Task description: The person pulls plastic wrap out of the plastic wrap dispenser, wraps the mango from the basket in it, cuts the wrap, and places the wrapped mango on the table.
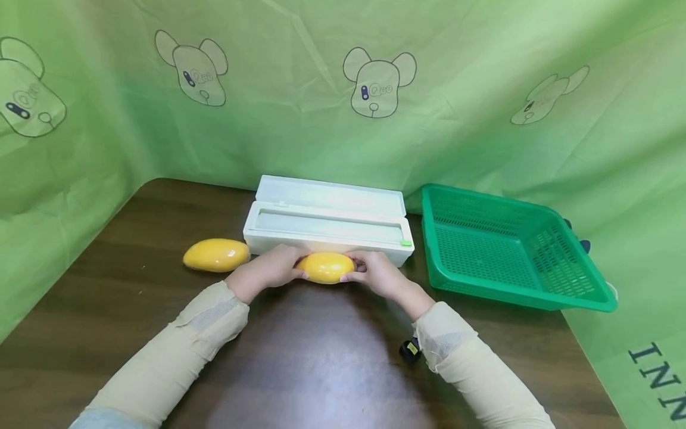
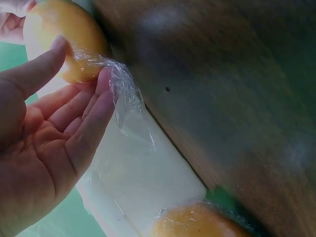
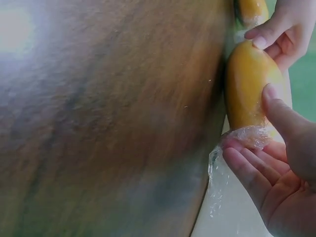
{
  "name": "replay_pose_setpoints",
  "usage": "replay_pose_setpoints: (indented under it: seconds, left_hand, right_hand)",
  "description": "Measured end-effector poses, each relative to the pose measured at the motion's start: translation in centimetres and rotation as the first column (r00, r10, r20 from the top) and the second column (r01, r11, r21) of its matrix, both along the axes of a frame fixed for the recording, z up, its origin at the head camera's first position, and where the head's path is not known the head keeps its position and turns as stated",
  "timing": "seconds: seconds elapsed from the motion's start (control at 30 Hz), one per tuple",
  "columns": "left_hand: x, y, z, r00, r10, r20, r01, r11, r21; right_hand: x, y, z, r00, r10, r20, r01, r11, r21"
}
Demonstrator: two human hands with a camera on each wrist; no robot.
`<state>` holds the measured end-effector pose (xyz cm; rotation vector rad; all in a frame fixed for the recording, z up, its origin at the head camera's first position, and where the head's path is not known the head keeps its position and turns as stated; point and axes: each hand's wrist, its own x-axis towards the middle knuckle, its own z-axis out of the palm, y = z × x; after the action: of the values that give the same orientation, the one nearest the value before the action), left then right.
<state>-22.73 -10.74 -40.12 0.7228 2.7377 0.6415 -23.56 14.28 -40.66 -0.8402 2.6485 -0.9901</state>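
Note:
A yellow mango (image 1: 325,268) in clear plastic film is held between both hands, just in front of a white cling film dispenser (image 1: 257,243). My left hand (image 1: 276,266) grips its left end, thumb on the near side. On the opposite end, my right hand (image 1: 379,274) pinches the mango with thumb and fingers. Loose cling film (image 2: 128,91) trails past the left fingertips in the left wrist view. Bunched film (image 3: 249,134) covers the mango's end by the right fingers in the right wrist view. A second wrapped mango (image 1: 216,255) lies left of the left hand.
The dispenser's lid (image 1: 330,195) stands raised at the back, and a small green slider (image 1: 405,243) sits on its right end. To the right is a green perforated basket (image 1: 436,262). Green cloth (image 1: 300,131) hangs behind the brown wooden table (image 1: 321,357).

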Motion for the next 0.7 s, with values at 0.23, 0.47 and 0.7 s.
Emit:
replay_pose_setpoints:
  seconds: [0.23, 0.47, 0.7]
  left_hand:
    - [0.3, -0.1, 0.3, 0.999, 0.024, 0.040, -0.024, 1.000, 0.012]
    - [0.2, 0.0, 0.3, 0.996, 0.047, 0.080, -0.050, 0.998, 0.038]
    - [0.6, -0.1, 0.0, 0.997, 0.059, 0.051, -0.062, 0.996, 0.067]
  right_hand:
    - [0.5, 0.2, -0.3, 0.999, -0.031, 0.028, 0.031, 0.999, 0.010]
    - [0.9, 0.4, -0.5, 0.995, -0.086, 0.053, 0.085, 0.996, 0.026]
    - [1.4, 0.4, -1.1, 0.995, -0.104, -0.006, 0.104, 0.994, 0.016]
